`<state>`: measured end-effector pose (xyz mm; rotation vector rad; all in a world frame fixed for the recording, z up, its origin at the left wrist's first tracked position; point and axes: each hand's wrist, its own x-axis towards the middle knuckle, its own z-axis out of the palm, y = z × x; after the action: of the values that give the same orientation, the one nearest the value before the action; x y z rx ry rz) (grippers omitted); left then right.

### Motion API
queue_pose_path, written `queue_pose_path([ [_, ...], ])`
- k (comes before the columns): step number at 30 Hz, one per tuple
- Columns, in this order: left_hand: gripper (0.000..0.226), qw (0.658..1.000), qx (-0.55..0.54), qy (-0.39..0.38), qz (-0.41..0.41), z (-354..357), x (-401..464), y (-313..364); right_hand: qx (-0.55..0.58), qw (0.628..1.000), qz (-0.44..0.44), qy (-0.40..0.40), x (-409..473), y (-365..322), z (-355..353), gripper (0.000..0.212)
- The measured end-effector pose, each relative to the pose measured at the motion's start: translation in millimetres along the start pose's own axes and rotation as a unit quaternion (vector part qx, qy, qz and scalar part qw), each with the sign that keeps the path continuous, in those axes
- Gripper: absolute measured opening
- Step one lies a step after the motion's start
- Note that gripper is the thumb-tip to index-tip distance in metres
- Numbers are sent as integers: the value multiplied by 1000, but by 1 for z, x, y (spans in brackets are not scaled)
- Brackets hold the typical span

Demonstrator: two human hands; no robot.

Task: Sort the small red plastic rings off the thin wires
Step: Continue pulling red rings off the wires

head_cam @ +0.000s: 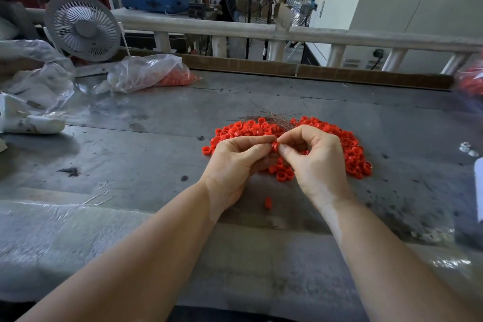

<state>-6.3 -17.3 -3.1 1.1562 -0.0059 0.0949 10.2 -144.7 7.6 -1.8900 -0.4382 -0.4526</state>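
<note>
A heap of small red plastic rings (347, 144) lies on the grey metal table (156, 138). A bundle of thin brown wires (271, 116) sticks out behind the heap. My left hand (235, 165) and my right hand (313, 162) meet over the heap, and both pinch one red ring (274, 145) between thumb and fingertips. Any wire through that ring is hidden by my fingers. A single red ring (268, 202) lies on the table below my hands.
A clear plastic bag with red rings (156, 74) lies at the back left beside a small white fan (82, 26). More crumpled plastic (36, 86) fills the far left. Another bag of red parts (470, 81) sits at the right edge. A raised rim (313, 72) bounds the table's back.
</note>
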Motion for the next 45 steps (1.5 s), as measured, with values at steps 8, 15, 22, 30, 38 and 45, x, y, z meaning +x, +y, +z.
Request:
queue_pose_path([
  [8, 18, 999, -46, 13, -23, -2, 0, 2, -61, 997, -54, 6, -2, 1, 2, 12],
  [15, 17, 999, -47, 15, -23, -3, 2, 0, -90, 989, -113, 21, -3, 2, 2, 12],
  [22, 13, 998, -59, 9, -26, -3, 2, 0, -132, 975, -174, 40, -4, 1, 2, 2],
  [30, 13, 997, -69, 17, -28, -3, 2, 0, -188, 956, -224, 28, -6, -3, 4, 4],
  [38, 12, 997, -65, 27, -38, -3, 1, 2, -173, 962, -209, 11, -7, -2, 7, 9],
  [45, 9, 997, -45, 26, -49, -2, 2, 0, -219, 957, -188, 25, -9, -3, 10, 9],
])
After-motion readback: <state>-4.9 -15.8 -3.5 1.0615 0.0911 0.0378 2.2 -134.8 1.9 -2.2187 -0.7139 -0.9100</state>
